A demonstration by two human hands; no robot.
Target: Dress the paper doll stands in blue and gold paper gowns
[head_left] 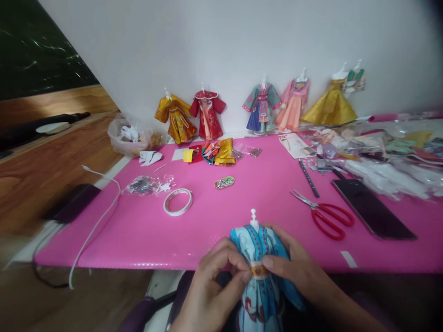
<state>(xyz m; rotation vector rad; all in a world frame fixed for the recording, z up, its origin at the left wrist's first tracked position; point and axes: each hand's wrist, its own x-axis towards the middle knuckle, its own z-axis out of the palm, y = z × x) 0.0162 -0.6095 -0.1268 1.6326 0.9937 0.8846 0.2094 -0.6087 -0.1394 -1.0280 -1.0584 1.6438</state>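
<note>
A small headless doll in a blue and white patterned robe [255, 244] is held upright at the table's front edge, its white neck peg pointing up. My left hand [218, 276] pinches the left end of a gold and white waistband [259, 271] on the doll's front. Wrapped around the doll's right side, my right hand [294, 263] presses its thumb beside the same band, the other fingers hidden behind the robe. A blue sleeve hangs below my right hand.
Red-handled scissors [332, 219], a black phone [374, 207] and plastic bags [391, 173] lie on the right. A tape roll [177, 202], a glittery oval piece [224, 183] and a white cable [100, 226] lie left. Several dressed doll bodies [207, 113] lean against the wall.
</note>
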